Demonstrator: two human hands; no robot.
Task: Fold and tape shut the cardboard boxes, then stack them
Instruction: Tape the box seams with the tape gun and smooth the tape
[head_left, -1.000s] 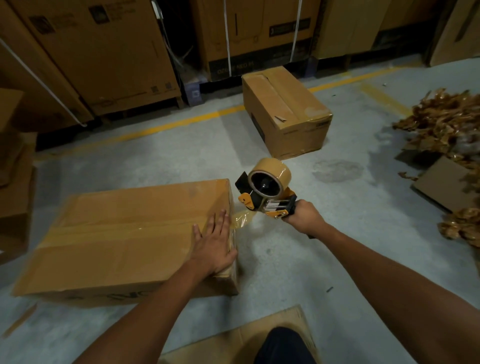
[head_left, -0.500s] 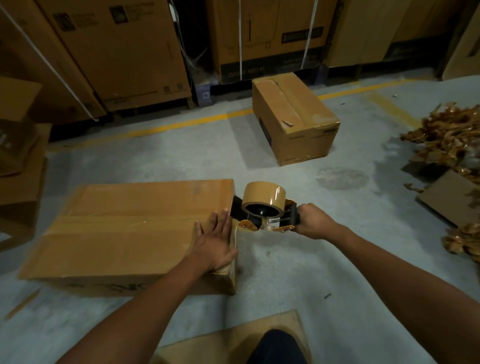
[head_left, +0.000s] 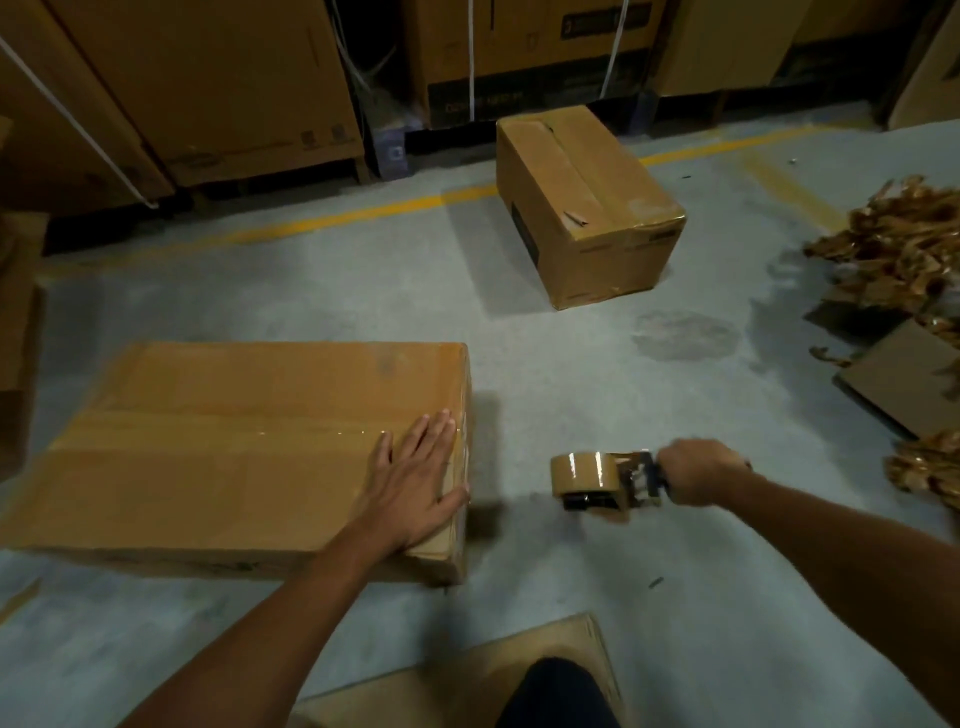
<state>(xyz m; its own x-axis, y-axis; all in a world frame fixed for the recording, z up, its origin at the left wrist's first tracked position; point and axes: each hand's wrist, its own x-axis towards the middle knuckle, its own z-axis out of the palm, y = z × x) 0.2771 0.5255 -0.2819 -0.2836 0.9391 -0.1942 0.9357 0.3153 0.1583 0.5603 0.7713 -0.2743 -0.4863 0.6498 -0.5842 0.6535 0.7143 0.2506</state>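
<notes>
A wide, flat cardboard box lies on the concrete floor at the left, its top flaps closed with a strip of clear brown tape along the seam. My left hand presses flat on the box's right end, fingers straight. My right hand grips the handle of a tape dispenser loaded with a brown roll, held low over the floor to the right of the box and apart from it. A second taped box stands farther back in the middle.
Large cartons line the back wall behind a yellow floor line. A heap of crumpled brown tape and a cardboard sheet lie at the right. Another cardboard piece lies by my knee. More cardboard stands at the far left.
My right hand has pulled the tape dispenser away from the box's right edge, down and to the right. My left hand stays pressed on the box.
</notes>
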